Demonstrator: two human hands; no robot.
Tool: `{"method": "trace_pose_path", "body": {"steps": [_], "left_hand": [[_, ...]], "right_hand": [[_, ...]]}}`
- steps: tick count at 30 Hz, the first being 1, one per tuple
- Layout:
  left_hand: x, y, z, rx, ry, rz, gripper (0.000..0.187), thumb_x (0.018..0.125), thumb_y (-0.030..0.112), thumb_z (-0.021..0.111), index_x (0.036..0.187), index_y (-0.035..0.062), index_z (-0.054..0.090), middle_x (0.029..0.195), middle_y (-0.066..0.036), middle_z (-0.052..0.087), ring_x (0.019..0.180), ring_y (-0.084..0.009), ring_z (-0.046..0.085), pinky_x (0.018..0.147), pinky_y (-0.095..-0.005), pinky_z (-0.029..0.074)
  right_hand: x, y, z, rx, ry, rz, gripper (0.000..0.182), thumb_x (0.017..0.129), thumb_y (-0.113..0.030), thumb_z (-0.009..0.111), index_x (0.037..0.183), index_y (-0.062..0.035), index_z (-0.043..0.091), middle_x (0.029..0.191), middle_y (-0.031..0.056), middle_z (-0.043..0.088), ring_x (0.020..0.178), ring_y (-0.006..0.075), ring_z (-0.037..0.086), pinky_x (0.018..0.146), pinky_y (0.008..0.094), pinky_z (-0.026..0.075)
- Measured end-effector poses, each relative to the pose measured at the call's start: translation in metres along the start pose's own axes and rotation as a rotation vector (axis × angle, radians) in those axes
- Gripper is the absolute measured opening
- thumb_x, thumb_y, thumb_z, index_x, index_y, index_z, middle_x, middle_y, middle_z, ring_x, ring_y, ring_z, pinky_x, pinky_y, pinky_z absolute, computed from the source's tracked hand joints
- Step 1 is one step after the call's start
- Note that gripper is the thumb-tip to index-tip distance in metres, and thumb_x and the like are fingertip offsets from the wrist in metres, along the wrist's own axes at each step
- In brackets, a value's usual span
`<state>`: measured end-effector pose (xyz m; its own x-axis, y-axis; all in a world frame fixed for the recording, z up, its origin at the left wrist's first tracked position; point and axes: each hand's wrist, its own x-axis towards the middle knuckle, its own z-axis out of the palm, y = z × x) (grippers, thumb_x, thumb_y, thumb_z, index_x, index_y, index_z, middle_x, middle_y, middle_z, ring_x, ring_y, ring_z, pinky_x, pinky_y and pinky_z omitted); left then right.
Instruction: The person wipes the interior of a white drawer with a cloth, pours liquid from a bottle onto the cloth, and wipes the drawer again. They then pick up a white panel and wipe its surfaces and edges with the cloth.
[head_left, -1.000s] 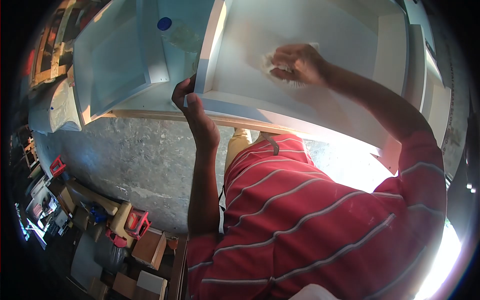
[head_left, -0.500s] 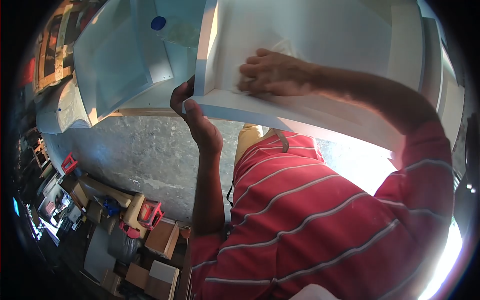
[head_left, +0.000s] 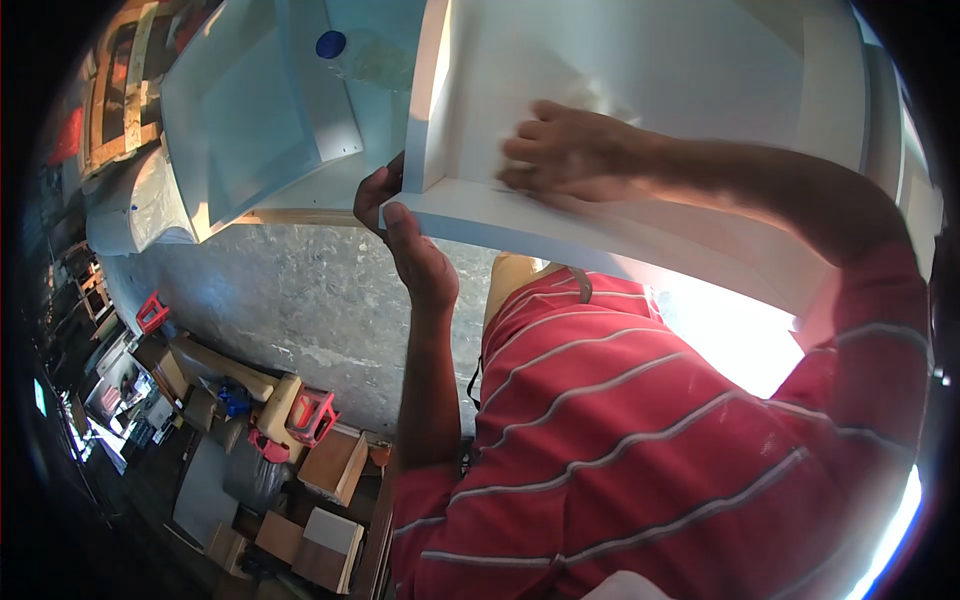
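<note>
A white cabinet-like box [head_left: 590, 232] with raised sides lies across the worktop in front of me. My left hand [head_left: 428, 262] grips its near left corner, thumb on the near edge and fingers round the far side. Inside the box, my right hand [head_left: 580, 152] is curled over a pale cloth [head_left: 605, 100], pressed against the white inner surface. Motion blurs the fingers and the cloth, and most of the cloth is hidden under the hand. Left of the box lies a clear plastic bottle [head_left: 380, 62] with a blue cap [head_left: 330, 44].
Another white panel piece [head_left: 250, 110] stands on the worktop at the left, near a plastic-wrapped roll [head_left: 140, 205]. On the grey concrete floor [head_left: 300, 290] are red plastic stools [head_left: 312, 415], wooden boards [head_left: 333, 465] and a grey bin-like object [head_left: 255, 475].
The whole view has shifted slightly, moving the scene a little to the right. My right hand remains on the inner surface with the cloth, blurred; my left hand keeps its hold on the corner.
</note>
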<state>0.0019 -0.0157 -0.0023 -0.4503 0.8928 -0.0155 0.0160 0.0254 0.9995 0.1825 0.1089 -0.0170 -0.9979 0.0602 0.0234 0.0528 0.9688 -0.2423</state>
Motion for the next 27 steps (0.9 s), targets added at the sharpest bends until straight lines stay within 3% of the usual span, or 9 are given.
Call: {"method": "trace_pose_path", "body": {"steps": [4,6,10,12,17,21,23,27], "left_hand": [[-0.001,-0.002,0.001,0.035,0.036,-0.001,0.050,0.097,0.048,0.029,0.129,0.0089,0.028,0.127,-0.016,0.044,0.119,-0.0250,0.042,0.104,-0.0406,0.029],[-0.001,-0.001,0.002,0.013,0.044,-0.007,0.051,0.095,0.048,0.034,0.125,0.0069,0.030,0.123,-0.015,0.043,0.115,-0.0234,0.042,0.100,-0.0403,0.032],[-0.001,0.000,0.001,0.016,0.044,-0.021,0.052,0.094,0.049,0.034,0.125,0.0066,0.030,0.123,-0.015,0.043,0.115,-0.0236,0.042,0.100,-0.0405,0.032],[0.000,0.002,0.002,0.001,0.043,-0.033,0.052,0.094,0.048,0.034,0.125,0.0062,0.029,0.123,-0.016,0.043,0.115,-0.0239,0.042,0.100,-0.0405,0.032],[0.000,0.003,0.005,0.004,0.035,-0.008,0.055,0.094,0.050,0.034,0.125,0.0053,0.028,0.124,-0.016,0.042,0.116,-0.0240,0.042,0.101,-0.0403,0.032],[-0.001,0.005,0.005,0.018,0.025,-0.016,0.058,0.094,0.053,0.033,0.126,0.0041,0.027,0.124,-0.016,0.040,0.116,-0.0241,0.041,0.101,-0.0402,0.031],[-0.001,0.004,0.004,0.021,0.025,-0.021,0.059,0.094,0.053,0.033,0.126,0.0037,0.027,0.124,-0.016,0.040,0.116,-0.0241,0.041,0.101,-0.0402,0.031],[0.000,0.001,0.000,0.047,0.006,-0.028,0.060,0.094,0.054,0.033,0.125,0.0032,0.027,0.122,-0.017,0.041,0.116,-0.0241,0.041,0.101,-0.0402,0.031]], "right_hand": [[-0.034,-0.003,-0.010,-0.141,-0.061,-0.089,0.026,0.080,-0.019,0.058,0.106,-0.0169,0.058,0.091,-0.0020,0.052,0.090,0.0152,0.052,0.079,0.0293,0.038],[-0.017,-0.012,-0.019,-0.045,-0.136,0.058,0.027,0.075,-0.017,0.062,0.101,-0.0145,0.061,0.090,-0.0017,0.052,0.088,0.0157,0.053,0.079,0.0281,0.038],[0.037,-0.015,-0.012,-0.227,-0.037,0.011,0.020,0.072,-0.016,0.064,0.092,-0.0112,0.064,0.089,-0.0008,0.052,0.089,0.0164,0.053,0.079,0.0281,0.039],[0.048,-0.010,-0.013,-0.139,0.009,-0.033,0.013,0.071,-0.015,0.064,0.083,-0.0100,0.066,0.088,0.0002,0.053,0.089,0.0168,0.053,0.080,0.0292,0.040],[-0.004,-0.007,-0.009,0.067,-0.062,-0.043,0.008,0.076,-0.015,0.062,0.081,-0.0100,0.066,0.089,0.0016,0.052,0.088,0.0168,0.053,0.078,0.0292,0.043],[-0.011,-0.002,0.003,0.070,0.038,-0.012,0.016,0.080,-0.015,0.058,0.093,-0.0119,0.067,0.087,0.0032,0.050,0.085,0.0180,0.053,0.071,0.0306,0.046],[0.004,0.002,0.008,0.263,0.219,0.042,0.025,0.078,-0.013,0.061,0.102,-0.0132,0.066,0.088,0.0041,0.050,0.083,0.0199,0.054,0.070,0.0333,0.047],[0.011,0.001,0.013,0.347,0.260,0.098,0.037,0.072,-0.013,0.067,0.109,-0.0137,0.064,0.092,0.0050,0.052,0.086,0.0214,0.054,0.071,0.0341,0.048]]}}
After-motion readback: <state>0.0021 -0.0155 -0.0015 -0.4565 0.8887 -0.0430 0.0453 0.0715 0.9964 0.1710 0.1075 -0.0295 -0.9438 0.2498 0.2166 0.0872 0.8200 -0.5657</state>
